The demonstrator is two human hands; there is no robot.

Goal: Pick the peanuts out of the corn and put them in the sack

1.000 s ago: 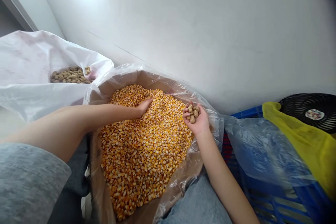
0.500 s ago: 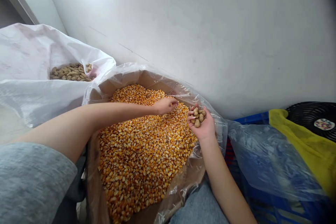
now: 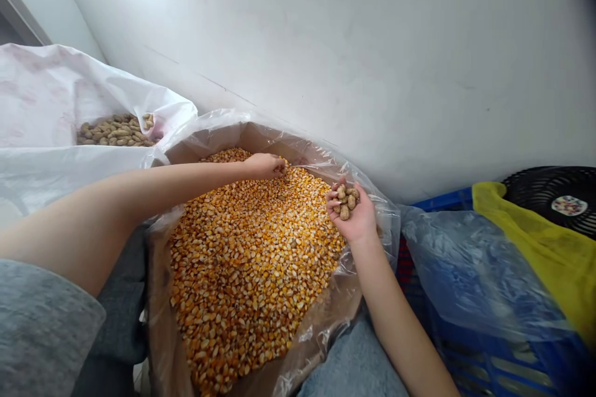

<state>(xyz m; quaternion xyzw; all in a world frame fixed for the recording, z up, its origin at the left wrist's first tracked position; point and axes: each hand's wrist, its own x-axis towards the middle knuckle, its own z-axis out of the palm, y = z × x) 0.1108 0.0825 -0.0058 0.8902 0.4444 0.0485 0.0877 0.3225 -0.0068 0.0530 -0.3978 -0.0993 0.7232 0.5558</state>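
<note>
As R hand (image 3: 357, 223) cups peanuts (image 3: 344, 201), L hand (image 3: 264, 166) nr liner (image 3: 302, 139) edge

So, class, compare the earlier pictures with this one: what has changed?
The left hand, its fingers sunk in the corn at first, lifted out, swung right, then went back left and toward the wall. Its fingers are now curled at the far part of the corn; whether they grip anything is unclear. The right hand still cups its peanuts.
</note>
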